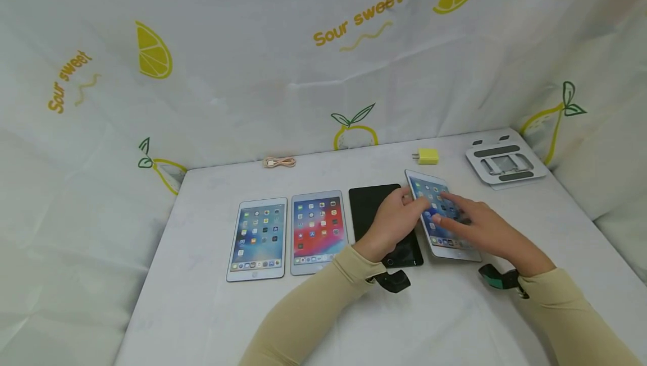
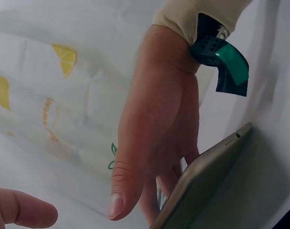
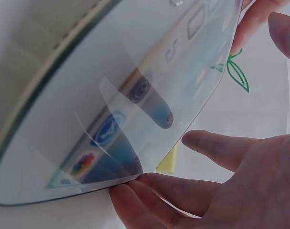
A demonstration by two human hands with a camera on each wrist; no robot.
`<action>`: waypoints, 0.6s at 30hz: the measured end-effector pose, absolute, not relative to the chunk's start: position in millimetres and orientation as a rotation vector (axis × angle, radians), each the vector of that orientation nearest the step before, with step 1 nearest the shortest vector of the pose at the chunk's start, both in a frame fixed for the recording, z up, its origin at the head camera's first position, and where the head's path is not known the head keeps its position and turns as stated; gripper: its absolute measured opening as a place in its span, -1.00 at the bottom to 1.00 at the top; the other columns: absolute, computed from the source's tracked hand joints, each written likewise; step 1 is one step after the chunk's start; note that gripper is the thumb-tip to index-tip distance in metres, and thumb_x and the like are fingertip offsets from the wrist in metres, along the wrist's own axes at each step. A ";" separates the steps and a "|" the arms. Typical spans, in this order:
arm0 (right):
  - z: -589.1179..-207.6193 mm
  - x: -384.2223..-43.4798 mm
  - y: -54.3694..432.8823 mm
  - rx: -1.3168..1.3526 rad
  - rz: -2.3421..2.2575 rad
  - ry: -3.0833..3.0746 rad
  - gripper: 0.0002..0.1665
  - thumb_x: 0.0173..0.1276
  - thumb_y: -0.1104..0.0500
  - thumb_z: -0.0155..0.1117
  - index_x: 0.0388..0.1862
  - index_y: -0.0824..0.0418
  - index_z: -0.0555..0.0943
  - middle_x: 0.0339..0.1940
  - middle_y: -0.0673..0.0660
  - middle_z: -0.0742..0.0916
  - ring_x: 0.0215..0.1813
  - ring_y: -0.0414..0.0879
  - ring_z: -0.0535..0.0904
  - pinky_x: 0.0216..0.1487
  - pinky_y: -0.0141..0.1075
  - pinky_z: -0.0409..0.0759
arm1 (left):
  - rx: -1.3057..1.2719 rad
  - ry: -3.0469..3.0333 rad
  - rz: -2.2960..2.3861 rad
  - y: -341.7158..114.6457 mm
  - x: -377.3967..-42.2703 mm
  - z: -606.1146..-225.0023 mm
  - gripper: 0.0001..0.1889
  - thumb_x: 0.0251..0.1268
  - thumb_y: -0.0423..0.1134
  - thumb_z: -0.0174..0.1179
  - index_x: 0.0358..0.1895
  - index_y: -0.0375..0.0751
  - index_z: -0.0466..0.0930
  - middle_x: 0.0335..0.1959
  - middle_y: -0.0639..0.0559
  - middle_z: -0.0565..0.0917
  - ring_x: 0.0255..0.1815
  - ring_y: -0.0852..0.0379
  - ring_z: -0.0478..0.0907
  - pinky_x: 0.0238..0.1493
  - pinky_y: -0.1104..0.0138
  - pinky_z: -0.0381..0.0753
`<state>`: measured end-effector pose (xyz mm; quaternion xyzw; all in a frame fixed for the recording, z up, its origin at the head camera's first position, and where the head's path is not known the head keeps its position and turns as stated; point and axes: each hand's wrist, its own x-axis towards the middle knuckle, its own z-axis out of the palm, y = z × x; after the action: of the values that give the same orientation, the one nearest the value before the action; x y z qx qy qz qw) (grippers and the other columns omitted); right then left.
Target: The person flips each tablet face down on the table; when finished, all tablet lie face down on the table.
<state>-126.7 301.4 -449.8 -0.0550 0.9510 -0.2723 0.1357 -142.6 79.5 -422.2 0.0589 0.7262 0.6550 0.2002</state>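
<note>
A white-framed tablet [image 1: 440, 223] with a lit screen of app icons is tilted up from the table. My left hand [image 1: 396, 217] grips its left edge, with the thumb over the screen side. My right hand [image 1: 480, 225] is at the screen's right side, fingers extended and thumb apart. In the right wrist view, fingertips of the right hand [image 3: 221, 186] meet the border of the tablet [image 3: 135, 95], and their reflections show in the glass. The left wrist view catches the tablet's back [image 2: 202, 186] and lower edge, where the right hand's [image 2: 159, 124] fingertips are partly hidden.
Left of the held tablet lie a black tablet [image 1: 366, 200], partly under my left forearm, a red-screened tablet [image 1: 318, 231] and a blue-screened tablet [image 1: 258, 239]. Farther back are a coiled cable [image 1: 279, 162], a yellow charger plug [image 1: 428, 156] and a silver folding stand [image 1: 505, 164].
</note>
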 end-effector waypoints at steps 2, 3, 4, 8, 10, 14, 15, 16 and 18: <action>-447.6 -126.7 299.8 -0.154 -0.800 2.735 0.09 0.63 -0.41 0.05 0.76 0.33 0.12 0.51 0.68 0.44 0.36 0.57 0.58 0.18 0.44 0.65 | 0.199 2.013 1.847 78.3 -142.3 -421.2 -0.36 0.49 -0.07 0.19 0.55 -0.26 0.45 -0.24 0.10 0.72 -0.28 0.18 0.56 -0.30 0.41 0.51; -446.4 -126.8 298.8 -0.148 -0.802 2.725 0.10 0.63 -0.42 0.04 0.76 0.32 0.11 0.50 0.68 0.44 0.36 0.56 0.59 0.17 0.42 0.67 | 0.212 2.013 1.849 77.5 -142.1 -420.6 -0.40 0.50 -0.08 0.18 0.51 -0.26 0.49 -0.32 0.15 0.68 -0.33 0.20 0.53 -0.33 0.42 0.48; -445.1 -126.7 297.9 -0.144 -0.806 2.718 0.10 0.63 -0.42 0.04 0.77 0.31 0.10 0.50 0.68 0.44 0.35 0.55 0.60 0.16 0.41 0.68 | 0.224 2.016 1.849 76.9 -142.0 -419.8 -0.44 0.51 -0.08 0.17 0.47 -0.26 0.54 -0.39 0.19 0.63 -0.38 0.23 0.50 -0.38 0.42 0.43; -441.5 -127.4 294.1 -0.145 -0.838 2.690 0.09 0.64 -0.42 0.04 0.78 0.30 0.09 0.51 0.66 0.45 0.35 0.50 0.61 0.18 0.37 0.67 | 0.255 2.044 1.848 74.8 -141.5 -417.2 -0.61 0.55 -0.12 0.15 0.25 -0.25 0.69 -0.56 0.17 0.44 -0.50 0.25 0.37 -0.47 0.41 0.29; -440.2 -128.0 292.5 -0.141 -0.846 2.674 0.10 0.64 -0.43 0.02 0.78 0.28 0.07 0.51 0.64 0.46 0.35 0.47 0.60 0.20 0.37 0.66 | 0.251 2.056 1.847 74.4 -141.6 -416.1 -0.66 0.56 -0.12 0.16 0.16 -0.24 0.71 -0.53 0.17 0.46 -0.49 0.26 0.38 -0.44 0.41 0.34; -438.3 -128.9 290.4 -0.128 -0.864 2.633 0.11 0.65 -0.45 -0.02 0.80 0.26 0.03 0.50 0.59 0.50 0.34 0.42 0.59 0.21 0.38 0.64 | 0.247 2.052 1.855 74.4 -142.2 -414.1 -0.71 0.56 -0.11 0.16 0.08 -0.23 0.69 -0.38 0.13 0.57 -0.36 0.24 0.51 -0.20 0.33 0.66; -437.8 -128.9 289.8 -0.124 -0.869 2.623 0.11 0.65 -0.45 -0.03 0.81 0.24 0.02 0.50 0.58 0.51 0.35 0.42 0.58 0.22 0.39 0.63 | 0.250 2.050 1.858 74.4 -142.4 -413.5 -0.72 0.56 -0.11 0.15 0.05 -0.24 0.68 -0.35 0.11 0.58 -0.33 0.21 0.53 -0.12 0.26 0.73; -437.5 -128.8 289.2 -0.119 -0.879 2.612 0.11 0.65 -0.46 -0.04 0.81 0.23 0.01 0.49 0.56 0.52 0.36 0.42 0.58 0.22 0.39 0.63 | 0.254 2.048 1.863 74.3 -142.4 -412.8 -0.72 0.56 -0.11 0.15 0.02 -0.25 0.67 -0.33 0.10 0.58 -0.30 0.20 0.55 -0.05 0.19 0.77; -437.2 -128.6 287.8 -0.117 -0.903 2.593 0.09 0.65 -0.46 -0.04 0.82 0.20 0.00 0.50 0.53 0.53 0.39 0.42 0.56 0.23 0.40 0.61 | 0.260 2.032 1.882 73.9 -142.4 -411.7 -0.72 0.56 -0.12 0.15 0.03 -0.26 0.67 -0.28 0.11 0.60 -0.23 0.20 0.59 0.07 0.08 0.79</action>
<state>-128.6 287.8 -437.2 -0.0416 0.9253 -0.3224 0.1953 -142.4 73.9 -411.7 0.0918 0.7187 0.6655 0.1791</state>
